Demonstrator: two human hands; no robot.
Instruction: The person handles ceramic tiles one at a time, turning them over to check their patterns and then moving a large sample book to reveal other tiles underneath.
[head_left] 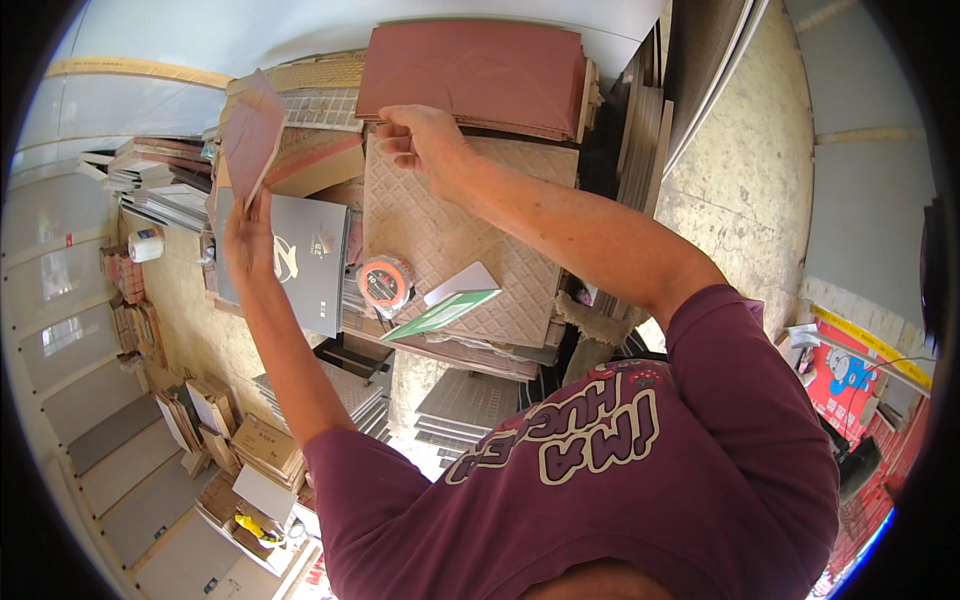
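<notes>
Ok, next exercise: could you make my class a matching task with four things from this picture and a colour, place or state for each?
Things
1. Left hand
2. Right hand
3. Round object
4. Shirt

Descriptions
A. dark purple
B. near the reddish-brown stack
C. orange-rimmed
D. gripping a thin panel

Pairs: 1-D; 2-B; 3-C; 4-A

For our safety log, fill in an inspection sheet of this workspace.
Surface: diamond-patterned beige tile.
Work things: raised reddish tile; brownish-red tile stack at the far side.
Clutter: round orange-topped item at the patterned tile's left edge; green card beside it.
Hands: left hand grips the raised tile; right hand, fingers loosely curled, at the stack's near edge, contact unclear.
Cables: possibly one, thin dark line at far right.
Surroundings: cardboard boxes lower left; concrete floor right.
</notes>
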